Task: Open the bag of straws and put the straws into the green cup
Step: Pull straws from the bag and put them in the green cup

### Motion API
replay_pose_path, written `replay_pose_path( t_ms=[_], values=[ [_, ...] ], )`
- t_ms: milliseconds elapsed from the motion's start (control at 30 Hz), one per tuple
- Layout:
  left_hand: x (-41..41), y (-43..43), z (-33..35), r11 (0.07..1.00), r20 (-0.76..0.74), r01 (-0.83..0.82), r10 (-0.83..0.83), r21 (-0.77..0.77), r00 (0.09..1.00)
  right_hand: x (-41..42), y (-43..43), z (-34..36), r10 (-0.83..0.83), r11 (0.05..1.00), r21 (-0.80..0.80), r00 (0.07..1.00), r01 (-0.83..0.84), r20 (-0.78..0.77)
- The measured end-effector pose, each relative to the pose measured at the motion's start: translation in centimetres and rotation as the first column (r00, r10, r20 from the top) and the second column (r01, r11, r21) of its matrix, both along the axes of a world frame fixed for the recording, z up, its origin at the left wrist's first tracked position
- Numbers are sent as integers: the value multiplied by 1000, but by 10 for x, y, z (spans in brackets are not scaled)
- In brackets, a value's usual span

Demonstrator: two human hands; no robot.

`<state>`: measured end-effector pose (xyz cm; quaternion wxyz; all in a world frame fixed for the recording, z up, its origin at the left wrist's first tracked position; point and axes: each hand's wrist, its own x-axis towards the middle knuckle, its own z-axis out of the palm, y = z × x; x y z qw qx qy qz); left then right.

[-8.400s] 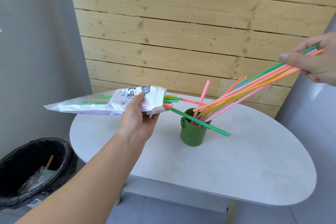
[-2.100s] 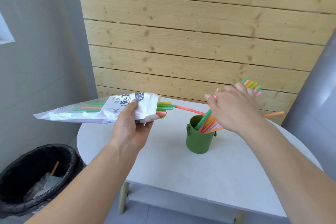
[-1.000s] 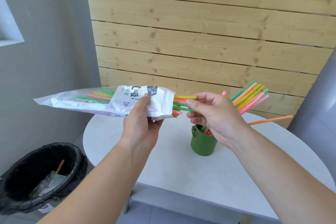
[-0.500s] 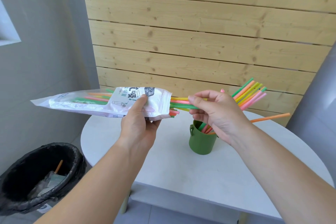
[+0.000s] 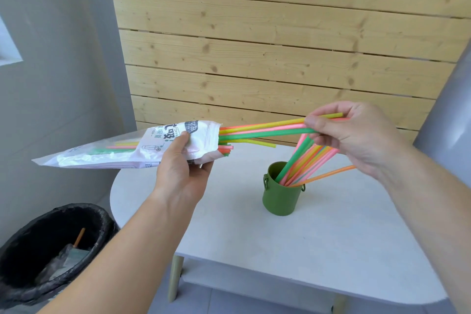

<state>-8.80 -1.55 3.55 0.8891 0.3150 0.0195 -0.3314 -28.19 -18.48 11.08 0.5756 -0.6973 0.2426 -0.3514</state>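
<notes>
Holding the bag of straws (image 5: pixel 142 146) in the air off the counter's left edge, the left hand (image 5: pixel 182 168) has its grip closed around the bag near the open mouth, thumb on top over the printed label and fingers underneath. The bag lies nearly level, its sealed tail pointing left and slightly down, its mouth facing right. A few straws remain inside, with short coloured ends poking out of the mouth.

Above the counter (image 5: pixel 305 242), the right hand (image 5: pixel 356 140) has its grip pinched on a small bundle of straws (image 5: pixel 265 130), thumb pressed against the fingers over their right ends. This bundle of yellow, pink, green and orange straws spans the gap between the two hands, its left part still inside the bag's mouth. One yellow straw (image 5: pixel 257 142) sticks out of the bag lower down, free of the pinch.

The green cup (image 5: pixel 280 199) stands upright toward the middle of the white counter, below and between the hands, touched by neither. It already carries a sheaf of coloured straws (image 5: pixel 303 163) leaning up and to the right, their tops passing behind the right hand. One orange straw (image 5: pixel 328 174) slants lower toward the right.

A black-lined bin (image 5: pixel 48 245) sits on the floor beyond the counter's left edge. Pale wooden planks (image 5: pixel 280 41) back the scene.
</notes>
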Motion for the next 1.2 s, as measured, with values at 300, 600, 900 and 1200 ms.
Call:
replay_pose_path(
  t_ms=[300, 600, 900, 1200],
  values=[
    [-4, -8, -8, 1000, -47, 23, -23, 10, 999, -42, -42, 38, -49, 995, -96, 988, 35, -150],
    [1, -12, -17, 999, -31, -9, 10, 52, 999, -88, -68, 69, -157, 950, -310, 921, 42, -357],
    [-2, -13, -17, 998, -23, -5, 7, 58, 1000, -94, -70, 88, -232, 878, -477, 823, -54, -519],
    [-4, -15, -18, 998, -18, 7, -6, 58, 1000, -60, -53, 75, -292, 789, -589, 738, -174, -608]
  ],
)
